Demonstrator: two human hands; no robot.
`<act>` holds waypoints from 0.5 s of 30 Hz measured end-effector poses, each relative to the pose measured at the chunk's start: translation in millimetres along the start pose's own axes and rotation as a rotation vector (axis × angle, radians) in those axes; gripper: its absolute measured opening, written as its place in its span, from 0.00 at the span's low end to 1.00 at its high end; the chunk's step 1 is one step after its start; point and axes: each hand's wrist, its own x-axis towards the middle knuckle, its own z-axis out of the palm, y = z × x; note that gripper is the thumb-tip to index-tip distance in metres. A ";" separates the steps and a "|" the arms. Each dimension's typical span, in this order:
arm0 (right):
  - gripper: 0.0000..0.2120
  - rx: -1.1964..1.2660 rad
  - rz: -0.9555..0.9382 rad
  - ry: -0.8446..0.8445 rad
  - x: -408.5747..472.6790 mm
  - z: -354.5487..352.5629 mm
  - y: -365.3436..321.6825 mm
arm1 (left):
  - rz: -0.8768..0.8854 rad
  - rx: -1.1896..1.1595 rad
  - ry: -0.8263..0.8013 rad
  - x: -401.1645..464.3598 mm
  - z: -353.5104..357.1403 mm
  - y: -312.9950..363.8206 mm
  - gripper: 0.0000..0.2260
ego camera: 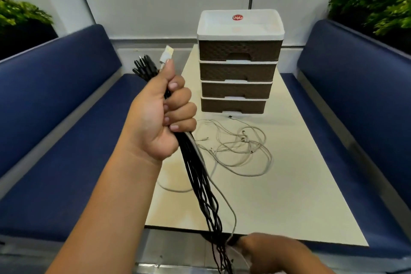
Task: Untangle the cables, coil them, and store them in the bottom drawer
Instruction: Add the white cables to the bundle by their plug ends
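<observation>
Black cable bundle [198, 176] with one white lead, fisted in left hand [164, 115] grip near drawer unit [238, 62], lower end pinched by right hand [266, 251]; white tangle [240, 149] on table [289, 196] before unit; best drawn taut, strands separated singly before coiling.

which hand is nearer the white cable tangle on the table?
Left. The left hand grips the black cable bundle just left of the white cable tangle; the right hand is beyond the table's near edge.

Head view — forward, downward, near the table [289, 184]
</observation>
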 end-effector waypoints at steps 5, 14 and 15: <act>0.07 0.547 0.125 0.208 -7.1 -67.3 20.3 | -0.069 -0.038 0.003 15.4 -18.3 -6.6 0.21; 0.18 0.556 0.644 1.050 70.9 -128.9 93.8 | -0.178 0.003 -0.006 48.9 -32.0 -7.3 0.20; 0.16 0.546 0.654 1.046 75.0 -127.5 96.4 | -0.182 0.005 -0.004 50.8 -33.2 -6.7 0.20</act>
